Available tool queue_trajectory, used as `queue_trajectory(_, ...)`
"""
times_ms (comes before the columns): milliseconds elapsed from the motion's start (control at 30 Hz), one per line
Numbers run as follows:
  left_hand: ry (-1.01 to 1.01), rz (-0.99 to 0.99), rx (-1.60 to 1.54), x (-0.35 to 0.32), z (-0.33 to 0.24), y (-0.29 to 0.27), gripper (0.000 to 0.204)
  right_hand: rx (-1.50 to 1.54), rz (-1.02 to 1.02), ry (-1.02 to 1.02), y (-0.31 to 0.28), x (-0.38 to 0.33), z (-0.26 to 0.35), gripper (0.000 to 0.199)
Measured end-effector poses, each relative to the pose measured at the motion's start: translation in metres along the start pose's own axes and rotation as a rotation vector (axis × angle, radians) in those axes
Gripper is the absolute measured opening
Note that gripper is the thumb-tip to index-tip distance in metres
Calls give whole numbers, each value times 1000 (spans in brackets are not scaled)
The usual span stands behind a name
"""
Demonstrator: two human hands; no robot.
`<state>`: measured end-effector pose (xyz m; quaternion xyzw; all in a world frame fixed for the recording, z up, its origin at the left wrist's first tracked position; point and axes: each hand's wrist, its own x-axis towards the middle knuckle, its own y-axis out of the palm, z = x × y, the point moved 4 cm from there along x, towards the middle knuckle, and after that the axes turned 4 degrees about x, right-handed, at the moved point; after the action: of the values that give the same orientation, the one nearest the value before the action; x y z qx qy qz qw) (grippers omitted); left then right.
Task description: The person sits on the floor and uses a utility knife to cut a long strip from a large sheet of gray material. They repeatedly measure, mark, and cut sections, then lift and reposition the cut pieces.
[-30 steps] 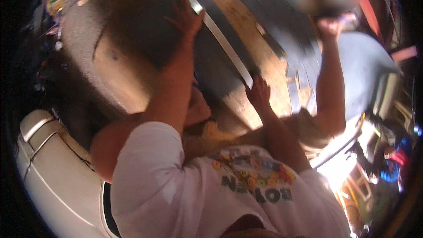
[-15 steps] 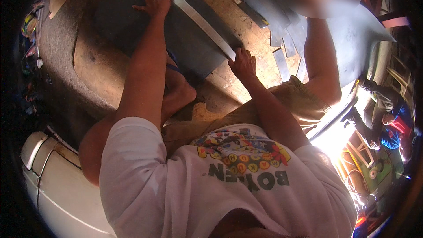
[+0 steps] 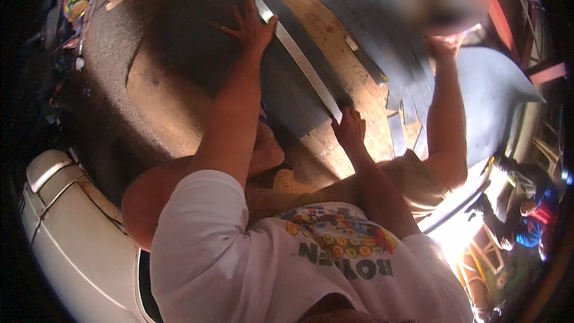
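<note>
Both hands and the strip appear lower and farther right in the view than half a second ago, their arrangement unchanged. Straight, flat and shiny like metal, the strip (image 3: 299, 57) runs diagonally over a smooth dark sheet (image 3: 293, 96). The left hand (image 3: 256, 31) is spread wide, thumb on the strip; the right hand (image 3: 350, 127) touches its near end, whether gripping I cannot tell. Dark block lettering and a multicoloured print mark the white shirt (image 3: 203, 251); grained wood (image 3: 371, 93) lies beside the sheet.
</note>
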<state>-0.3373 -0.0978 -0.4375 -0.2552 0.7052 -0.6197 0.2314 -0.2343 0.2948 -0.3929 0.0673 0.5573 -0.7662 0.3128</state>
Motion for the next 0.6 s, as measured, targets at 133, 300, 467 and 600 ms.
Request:
queue_trajectory(133,-17,61,0,-1,-6,-8,97,5,36,26,-3,0,0,48)
queue_trajectory(300,-25,70,18,0,-6,-10,97,-14,26,9,-6,2,4,45)
queue_trajectory(467,-51,106,22,1,-8,-11,98,-29,-21,-30,-2,1,0,47)
queue_trajectory(600,-60,100,-24,-1,-3,-7,97,-31,-22,-28,-1,1,3,44)
